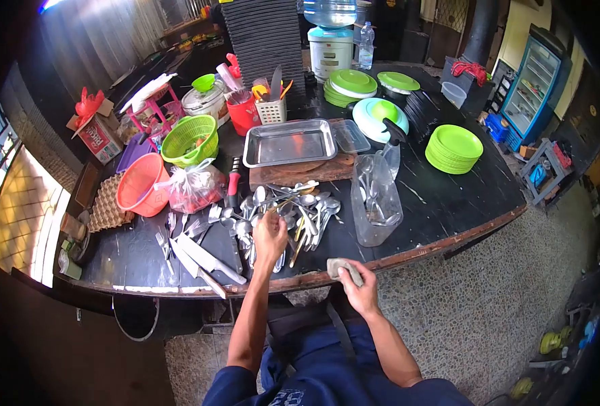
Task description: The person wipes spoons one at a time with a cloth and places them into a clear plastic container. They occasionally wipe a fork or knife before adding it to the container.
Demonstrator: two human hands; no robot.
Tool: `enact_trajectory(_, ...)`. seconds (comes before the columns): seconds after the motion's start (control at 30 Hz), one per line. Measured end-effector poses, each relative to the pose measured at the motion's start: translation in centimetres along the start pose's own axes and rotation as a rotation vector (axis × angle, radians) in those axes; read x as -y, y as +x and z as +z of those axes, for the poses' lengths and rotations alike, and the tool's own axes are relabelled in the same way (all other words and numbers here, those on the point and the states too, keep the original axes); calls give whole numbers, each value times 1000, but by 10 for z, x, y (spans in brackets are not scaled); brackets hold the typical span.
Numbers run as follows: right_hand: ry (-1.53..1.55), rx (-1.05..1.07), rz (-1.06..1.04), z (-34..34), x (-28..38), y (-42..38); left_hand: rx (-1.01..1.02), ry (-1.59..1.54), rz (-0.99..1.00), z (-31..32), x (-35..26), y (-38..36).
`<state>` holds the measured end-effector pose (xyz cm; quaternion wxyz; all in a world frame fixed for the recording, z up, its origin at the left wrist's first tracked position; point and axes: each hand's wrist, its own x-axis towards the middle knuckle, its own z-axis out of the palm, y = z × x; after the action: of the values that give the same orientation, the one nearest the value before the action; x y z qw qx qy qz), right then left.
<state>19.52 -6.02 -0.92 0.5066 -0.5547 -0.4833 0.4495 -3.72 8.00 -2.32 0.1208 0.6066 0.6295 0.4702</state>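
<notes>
My left hand (271,237) reaches into a pile of spoons (306,203) on the black table. Its fingers are drawn together among the cutlery, and what they grip is hidden. In front of my body, just off the table's near edge, my right hand (362,291) is closed on a folded grey-beige cloth (344,269). Left of the pile lie several forks (165,250) and two large knives, one with a white blade (208,257). A clear plastic container (377,203) with a few spoons inside lies to the right.
Behind the pile, a metal tray (290,143) rests on a wooden board (300,174). Green plates (453,150) are stacked at right. An orange basin (141,186), green basket (190,141) and tied plastic bag (195,188) stand at left. The table's worn front edge (408,254) is close.
</notes>
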Motion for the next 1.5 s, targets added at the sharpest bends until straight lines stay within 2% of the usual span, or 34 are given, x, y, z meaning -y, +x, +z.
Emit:
enact_trajectory(0.13,-245,-127,-457,1,25,28,262,-672,-443,-10,-18,-31)
enact_trajectory(0.2,-319,-165,-590,4,35,39,330,-700,-463,-18,-38,-49)
enact_trajectory(0.23,-318,-158,-592,7,43,43,347,-741,-485,-21,-47,-56)
enact_trajectory(0.3,-430,-173,-860,11,59,48,381,-815,-529,-26,-59,-65)
enact_trajectory(0.33,-444,-135,-928,14,58,51,367,-916,-576,-26,-64,-70)
enact_trajectory(0.43,-683,96,-995,24,42,58,456,-934,-509,-34,-78,-76)
enact_trajectory(0.47,-764,120,-998,28,37,58,415,-984,-566,-33,-82,-79)
enact_trajectory(0.57,-787,112,-997,29,23,63,350,-842,-477,-29,-79,-86)
enact_trajectory(0.63,-847,88,-1061,25,20,68,436,-821,-568,-29,-76,-91)
enact_trajectory(0.8,-815,10,-1131,18,21,82,434,-773,-603,-24,-76,-93)
enact_trajectory(0.87,-779,-61,-1035,18,23,87,483,-886,-664,-26,-77,-92)
enact_trajectory(1.0,-591,-146,-969,16,39,77,435,-947,-763,-33,-87,-89)
enact_trajectory(1.03,-589,-92,-1077,17,35,74,451,-960,-740,-33,-84,-89)
enact_trajectory(1.13,-820,114,-1085,23,28,60,474,-1011,-727,-32,-92,-87)
enact_trajectory(1.2,-762,90,-1046,24,21,61,476,-1053,-682,-33,-94,-89)
enact_trajectory(1.27,-770,-15,-1073,21,21,67,512,-1056,-706,-31,-82,-92)
enact_trajectory(1.33,-768,-18,-1068,24,30,67,463,-1036,-753,-31,-91,-92)
enact_trajectory(1.43,-560,-127,-844,28,51,64,508,-1053,-678,-29,-83,-95)
enact_trajectory(1.47,-558,-124,-847,30,48,65,513,-1063,-644,-29,-83,-96)
enact_trajectory(1.5,-394,-79,-727,33,44,65,498,-1067,-607,-26,-84,-97)
